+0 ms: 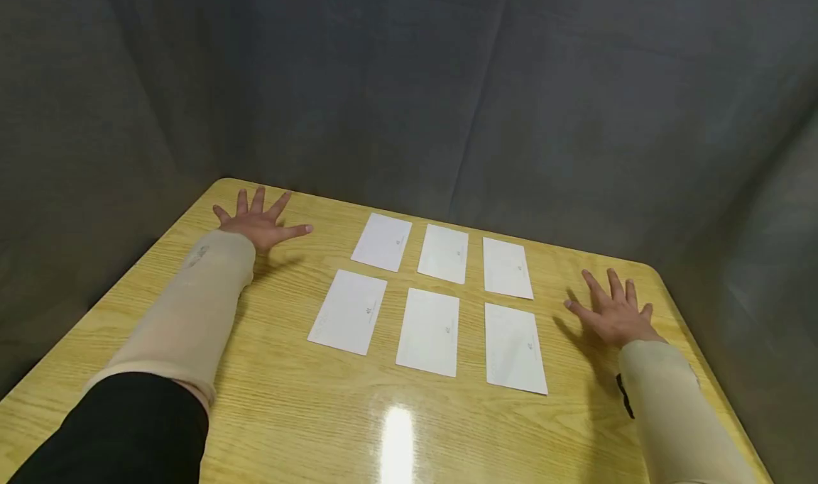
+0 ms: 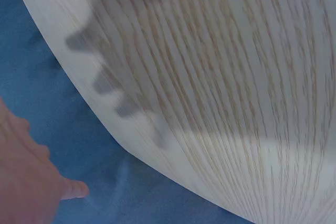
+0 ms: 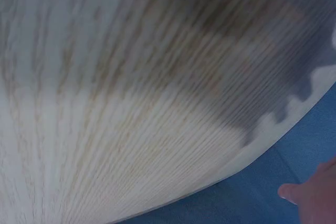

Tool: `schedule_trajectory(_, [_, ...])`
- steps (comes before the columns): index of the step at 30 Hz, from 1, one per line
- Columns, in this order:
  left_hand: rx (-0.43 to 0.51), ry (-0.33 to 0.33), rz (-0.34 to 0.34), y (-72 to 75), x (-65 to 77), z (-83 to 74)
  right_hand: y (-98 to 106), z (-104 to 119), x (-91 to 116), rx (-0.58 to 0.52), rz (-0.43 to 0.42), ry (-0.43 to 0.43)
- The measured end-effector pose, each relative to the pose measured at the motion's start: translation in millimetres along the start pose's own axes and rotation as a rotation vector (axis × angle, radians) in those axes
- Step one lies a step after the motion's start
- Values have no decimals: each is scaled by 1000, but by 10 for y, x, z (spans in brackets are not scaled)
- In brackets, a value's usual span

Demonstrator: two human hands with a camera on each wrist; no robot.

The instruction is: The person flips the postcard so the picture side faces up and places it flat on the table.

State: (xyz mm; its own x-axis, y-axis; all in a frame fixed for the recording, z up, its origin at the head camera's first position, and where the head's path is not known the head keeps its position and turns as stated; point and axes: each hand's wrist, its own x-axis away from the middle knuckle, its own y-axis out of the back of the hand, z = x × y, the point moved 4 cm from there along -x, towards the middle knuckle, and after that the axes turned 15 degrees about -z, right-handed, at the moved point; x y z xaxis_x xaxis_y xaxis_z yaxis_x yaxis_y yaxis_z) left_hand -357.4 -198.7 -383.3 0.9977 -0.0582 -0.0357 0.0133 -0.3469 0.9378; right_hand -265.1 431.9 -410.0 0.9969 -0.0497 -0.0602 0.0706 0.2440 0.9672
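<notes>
In the head view my left hand (image 1: 258, 227) spreads its fingers over the far left corner of the table, holding nothing. My right hand (image 1: 616, 317) is likewise spread, over the right side. Between the two lie several white paper cards in two rows. The back row has a left card (image 1: 382, 241), a middle card (image 1: 443, 253) and a right card (image 1: 508, 267). Nearer to me are a left card (image 1: 348, 311), a middle card (image 1: 428, 332) and a right card (image 1: 515, 348). Small dark print marks each card. Both wrist views show part of a hand beside the table edge.
The wooden table (image 1: 287, 413) has rounded far corners and a bright light reflection near its front. Dark grey cloth (image 1: 383, 94) hangs behind it and along both sides. Light sleeves cover both forearms, and hand shadows fall on the wood.
</notes>
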Motion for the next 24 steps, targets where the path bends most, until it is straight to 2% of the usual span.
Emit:
schedule_trajectory(5, [27, -20, 11, -27, -29, -101, 19, 38, -1, -98, -24, -42])
schedule_trajectory(10, [81, -68, 7, -15, -88, -341, 34, 145, -19, -234, -48, -66])
schedule_trajectory(13, [126, -84, 18, -12, -106, -489, 17, 218, -28, -301, -36, -83])
schedule_trajectory(20, [218, -114, 10, -14, -201, -744, 2, 339, -15, -367, -26, -117])
schedule_trajectory(24, [231, -140, 8, -36, -271, -885, 44, 356, 0, -486, 6, -174])
